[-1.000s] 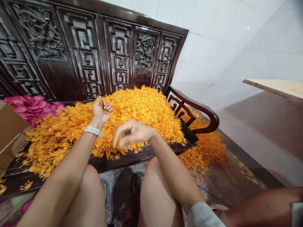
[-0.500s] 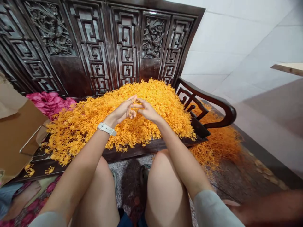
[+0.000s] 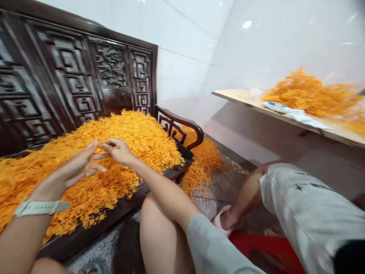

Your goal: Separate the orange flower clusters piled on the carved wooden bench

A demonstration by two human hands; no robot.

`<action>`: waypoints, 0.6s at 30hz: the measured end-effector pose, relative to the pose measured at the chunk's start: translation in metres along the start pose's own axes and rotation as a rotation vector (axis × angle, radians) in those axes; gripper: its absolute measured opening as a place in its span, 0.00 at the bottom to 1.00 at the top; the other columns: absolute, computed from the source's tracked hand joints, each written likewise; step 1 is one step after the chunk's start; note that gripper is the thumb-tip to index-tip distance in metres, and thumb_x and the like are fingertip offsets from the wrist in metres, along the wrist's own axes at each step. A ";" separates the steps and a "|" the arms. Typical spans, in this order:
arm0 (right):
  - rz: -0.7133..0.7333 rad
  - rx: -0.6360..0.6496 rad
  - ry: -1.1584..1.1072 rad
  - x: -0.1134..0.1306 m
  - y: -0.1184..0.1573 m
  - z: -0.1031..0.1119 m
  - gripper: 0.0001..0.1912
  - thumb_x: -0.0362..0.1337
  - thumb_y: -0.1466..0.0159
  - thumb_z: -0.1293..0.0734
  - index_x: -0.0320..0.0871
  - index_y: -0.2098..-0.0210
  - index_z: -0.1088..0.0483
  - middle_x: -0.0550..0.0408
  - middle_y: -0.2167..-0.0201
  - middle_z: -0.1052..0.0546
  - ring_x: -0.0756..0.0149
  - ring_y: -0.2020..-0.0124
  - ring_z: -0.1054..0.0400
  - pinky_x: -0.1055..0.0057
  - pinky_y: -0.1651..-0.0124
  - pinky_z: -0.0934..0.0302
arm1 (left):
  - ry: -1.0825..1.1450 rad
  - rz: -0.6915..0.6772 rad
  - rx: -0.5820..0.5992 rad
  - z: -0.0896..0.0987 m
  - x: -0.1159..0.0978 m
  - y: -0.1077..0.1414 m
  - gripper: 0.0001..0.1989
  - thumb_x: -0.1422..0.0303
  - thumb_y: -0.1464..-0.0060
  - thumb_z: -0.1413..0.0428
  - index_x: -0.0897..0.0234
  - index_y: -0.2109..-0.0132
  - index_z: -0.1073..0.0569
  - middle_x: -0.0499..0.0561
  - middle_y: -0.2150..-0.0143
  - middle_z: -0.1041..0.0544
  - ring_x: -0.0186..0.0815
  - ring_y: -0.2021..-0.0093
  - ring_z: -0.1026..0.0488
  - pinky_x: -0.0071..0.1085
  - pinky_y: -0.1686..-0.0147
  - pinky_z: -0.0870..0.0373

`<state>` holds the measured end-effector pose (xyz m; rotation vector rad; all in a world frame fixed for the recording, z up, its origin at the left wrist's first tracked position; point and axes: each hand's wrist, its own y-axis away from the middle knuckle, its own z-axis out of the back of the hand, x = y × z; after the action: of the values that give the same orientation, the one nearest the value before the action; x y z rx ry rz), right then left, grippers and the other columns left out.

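Observation:
My left hand [image 3: 81,164], with a pale green watch band [image 3: 40,207] at the wrist, is held over a big heap of yellow-orange artificial flower sprigs [image 3: 142,131]. Its fingers are stretched out and apart. My right hand [image 3: 119,151] meets it from the right, fingertips at or close to the left fingers. Its fingers are slightly bent with gaps between them. I make out nothing held in either hand. The heap lies on the seat of a dark carved wooden bench [image 3: 114,97], behind and below both hands.
More orange sprigs [image 3: 207,160] lie on the floor beyond the bench's armrest [image 3: 196,133]. At right, a wooden shelf [image 3: 236,96] bears another orange pile [image 3: 308,95] and a white plastic packet [image 3: 296,114]. A seated person in grey shorts [image 3: 308,201] is close on my right, by a red stool [image 3: 265,247].
My view has swung right, bringing the shelf and the seated person into sight; the cardboard and pink flowers have left the picture. My hands stay together, the right fingers more bent.

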<state>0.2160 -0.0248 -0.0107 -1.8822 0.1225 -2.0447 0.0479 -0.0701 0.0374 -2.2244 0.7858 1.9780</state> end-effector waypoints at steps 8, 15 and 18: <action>-0.277 -0.152 -0.149 -0.015 -0.005 0.018 0.11 0.34 0.34 0.24 0.43 0.68 0.29 0.63 0.76 0.29 0.72 0.77 0.37 0.76 0.73 0.42 | -0.582 -0.262 -0.266 0.034 -0.001 0.003 0.22 0.35 0.59 0.34 0.40 0.64 0.16 0.37 0.66 0.15 0.42 0.65 0.23 0.37 0.67 0.26; -0.272 0.080 -0.260 0.028 0.012 0.018 0.06 0.31 0.32 0.30 0.41 0.67 0.25 0.63 0.77 0.35 0.73 0.76 0.41 0.76 0.72 0.37 | -0.703 -0.816 -0.583 0.022 -0.002 -0.016 0.22 0.50 0.31 0.52 0.59 0.60 0.21 0.52 0.48 0.15 0.48 0.45 0.21 0.47 0.38 0.29; -0.267 0.220 -0.447 0.032 0.012 0.022 0.05 0.35 0.32 0.29 0.41 0.64 0.25 0.63 0.77 0.33 0.73 0.76 0.40 0.75 0.69 0.35 | -0.675 -0.716 -0.371 0.029 0.011 -0.040 0.29 0.45 0.31 0.53 0.64 0.55 0.21 0.61 0.50 0.17 0.47 0.51 0.20 0.43 0.47 0.25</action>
<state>0.2382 -0.0424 0.0186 -2.2450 -0.4691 -1.6463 0.0382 -0.0277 0.0104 -1.4268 -0.4196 2.2977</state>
